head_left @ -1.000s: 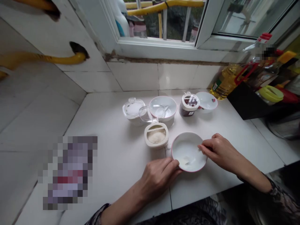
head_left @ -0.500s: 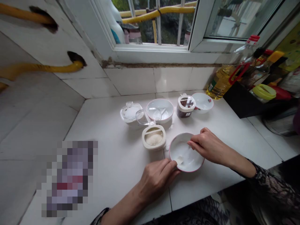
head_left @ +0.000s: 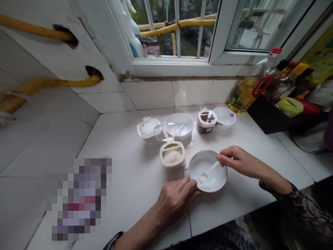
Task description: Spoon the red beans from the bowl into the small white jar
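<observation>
A small white bowl (head_left: 212,183) with a pink rim sits on the white counter near the front edge. My left hand (head_left: 174,199) is closed on its near-left rim. My right hand (head_left: 236,160) pinches the handle of a small white spoon (head_left: 207,173), whose scoop rests inside the bowl. Just left of the bowl stands an open cream jar (head_left: 172,155) of pale granules with its clear lid flipped up.
Behind stand a lidded jar of white powder (head_left: 148,128), a white bowl (head_left: 182,124), a jar of dark red contents (head_left: 206,120) and another small bowl (head_left: 225,116). An oil bottle (head_left: 246,94) and a black rack of bottles (head_left: 286,104) fill the right. A window is behind.
My right hand has drawn back to the bowl's right rim, so the spoon shows lying across the bowl. The left hand has stayed on the rim. The camera tilted slightly.
</observation>
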The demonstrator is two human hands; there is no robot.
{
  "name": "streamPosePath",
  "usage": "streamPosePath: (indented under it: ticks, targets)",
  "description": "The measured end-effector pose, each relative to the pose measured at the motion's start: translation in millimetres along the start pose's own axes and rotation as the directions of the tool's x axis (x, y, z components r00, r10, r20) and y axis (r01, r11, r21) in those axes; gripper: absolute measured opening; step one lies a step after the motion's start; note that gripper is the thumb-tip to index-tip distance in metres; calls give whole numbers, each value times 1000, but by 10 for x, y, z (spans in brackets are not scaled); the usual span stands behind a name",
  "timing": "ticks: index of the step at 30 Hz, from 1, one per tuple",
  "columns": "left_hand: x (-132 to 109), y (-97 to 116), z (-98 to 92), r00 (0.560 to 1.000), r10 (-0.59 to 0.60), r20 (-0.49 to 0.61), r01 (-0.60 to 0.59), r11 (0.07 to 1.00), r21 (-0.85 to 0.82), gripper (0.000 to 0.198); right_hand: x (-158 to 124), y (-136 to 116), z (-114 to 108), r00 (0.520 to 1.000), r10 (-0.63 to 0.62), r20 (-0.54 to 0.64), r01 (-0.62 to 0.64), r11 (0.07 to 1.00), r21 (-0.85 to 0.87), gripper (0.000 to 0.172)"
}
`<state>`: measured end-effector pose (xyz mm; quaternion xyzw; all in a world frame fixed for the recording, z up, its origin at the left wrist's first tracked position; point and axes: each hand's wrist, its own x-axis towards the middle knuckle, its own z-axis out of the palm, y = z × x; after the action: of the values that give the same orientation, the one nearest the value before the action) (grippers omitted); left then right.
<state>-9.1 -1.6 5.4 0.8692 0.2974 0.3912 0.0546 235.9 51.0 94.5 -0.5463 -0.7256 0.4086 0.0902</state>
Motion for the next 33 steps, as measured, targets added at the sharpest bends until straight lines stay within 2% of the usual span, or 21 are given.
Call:
streamPosePath:
  ticks: [4,7,10,13,15,17,18,20,22,24,26,31,33]
  targets:
    - [-6,2,11,1000,-2,-4,2,1000,-4,12,-19,122,-11,997,76,16,-77,978,194,51]
    - [-2,4,13,1000,2,-7,-2,1000,-3,13,-13,167,-9,994,104,-22,-94,956,277,53]
    - [0,6,14,1000,9,-15,-9,1000,13,15,13,124,-21,989,94,-117,-54,952,302,52]
    - [-3,7,19,1000,4,-14,-4,1000,19,15,67,-45,-19,953,7,-302,65,972,227,48]
    - [-5,7,23,1000,5,-15,-5,1000,21,15,120,-206,14,882,-138,-450,199,976,90,44]
    - [-2,7,24,1000,10,-17,-10,999,31,16,183,-356,81,764,-343,-547,320,937,-141,39]
    - [1,8,24,1000,13,-19,-12,999,36,17,215,-414,127,696,-456,-555,365,890,-273,38]
    - [9,12,23,1000,12,-17,-11,999,45,18,270,-478,228,582,-647,-493,393,754,-526,36]
    - [18,17,23,1000,10,-18,-9,999,50,19,301,-482,320,528,-763,-374,376,604,-702,33]
    - [23,22,22,1000,6,-19,-5,999,54,20,302,-456,373,513,-810,-283,361,502,-786,30]
    - [23,25,21,1000,1,-19,0,998,57,22,283,-438,378,515,-814,-267,350,484,-802,27]
    - [13,21,20,1000,1,-14,0,998,65,21,232,-407,274,518,-741,-427,387,649,-655,30]
    - [12,17,19,1000,7,-17,-6,998,67,20,188,-335,210,558,-680,-475,409,724,-556,31]
